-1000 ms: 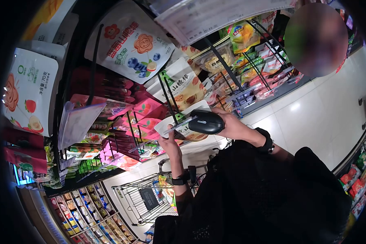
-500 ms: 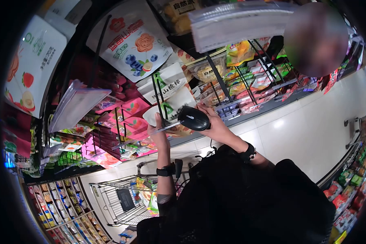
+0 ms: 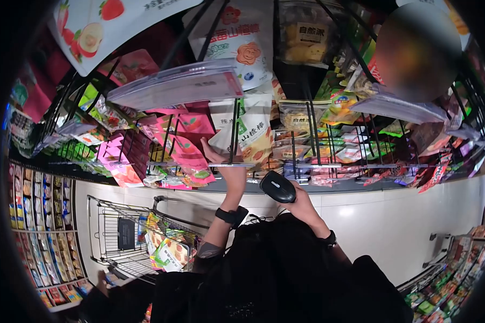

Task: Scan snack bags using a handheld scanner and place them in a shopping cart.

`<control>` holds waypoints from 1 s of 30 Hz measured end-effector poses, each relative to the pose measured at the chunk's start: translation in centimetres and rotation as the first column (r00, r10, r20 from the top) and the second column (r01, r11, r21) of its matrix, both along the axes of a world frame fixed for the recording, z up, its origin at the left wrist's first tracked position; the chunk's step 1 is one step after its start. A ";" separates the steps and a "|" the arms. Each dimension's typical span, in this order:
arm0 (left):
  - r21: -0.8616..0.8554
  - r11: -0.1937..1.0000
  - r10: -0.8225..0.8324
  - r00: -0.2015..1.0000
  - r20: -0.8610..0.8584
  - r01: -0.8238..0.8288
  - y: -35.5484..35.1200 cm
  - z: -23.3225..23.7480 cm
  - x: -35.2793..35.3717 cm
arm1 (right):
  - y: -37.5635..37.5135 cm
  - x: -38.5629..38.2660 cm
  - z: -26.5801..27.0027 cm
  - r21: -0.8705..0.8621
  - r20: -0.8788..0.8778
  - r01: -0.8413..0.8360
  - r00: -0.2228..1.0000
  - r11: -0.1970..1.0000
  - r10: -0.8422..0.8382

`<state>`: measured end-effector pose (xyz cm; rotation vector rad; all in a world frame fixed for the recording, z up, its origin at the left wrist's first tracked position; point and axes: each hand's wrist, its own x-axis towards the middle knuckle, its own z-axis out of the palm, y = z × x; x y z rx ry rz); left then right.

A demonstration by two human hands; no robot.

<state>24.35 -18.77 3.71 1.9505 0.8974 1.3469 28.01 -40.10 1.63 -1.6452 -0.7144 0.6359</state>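
Note:
My right hand [image 3: 303, 207] is closed around a black barcode scanner [image 3: 278, 187], held low in front of the shelf. My left hand [image 3: 221, 156] reaches up past the clear front rail [image 3: 199, 164], one finger stretched out, at the lower edge of the white hawthorn stick bags [image 3: 253, 137]. Some of its fingers are hard to make out against the packaging. Pink bags [image 3: 183, 156] hang just left of that hand, and the nearest white bag leans to the right.
Clear price holders [image 3: 178, 85] jut out on black hooks above my hands. A wire shopping cart [image 3: 99, 215] with packs inside stands at lower left, near another person's hand [image 3: 101, 282]. More packed shelves [image 3: 43, 215] line the far left.
My view has turned, so the shelf now lies straighter across. The scanner and my left hand have moved apart. Another person's hand has come in at lower left.

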 end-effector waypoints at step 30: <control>0.188 0.935 -0.155 0.825 -0.544 0.300 -1.2 -4.1 -5.1 | -4.5 -1.8 -2.3 -0.073 -0.240 -0.275 0.938 0.959 0.251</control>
